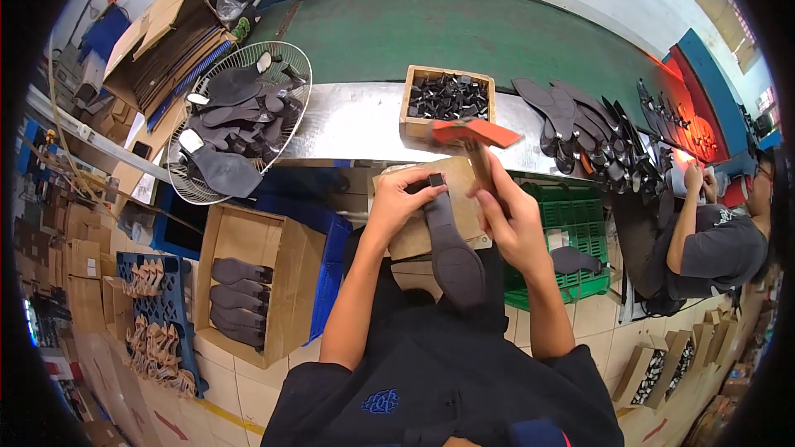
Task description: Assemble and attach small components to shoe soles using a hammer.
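The wide green belt (397, 33) is set farthest from the body, with a metal ledge (348, 120) along its near side and a wooden box (406, 127) of small black pieces (447, 98) placed on that ledge. Nearer, a tan block (412, 236) is seen beneath the hands. Over its near part and the lap, a dark shoe sole (458, 265) is held, its long axis run from the left hand (411, 199) back toward the body and slightly rightward, broad toe end nearest. An orange-headed hammer (479, 132) is gripped by its handle in the right hand (512, 219), with the fingers closed around the wood. The squarish black heel end (436, 180) is pinched between left thumb and fingers. The heel is thus reached most closely by the left hand, while the hammer head is held apart from it, beyond and to the right, its exact height being hard to tell.
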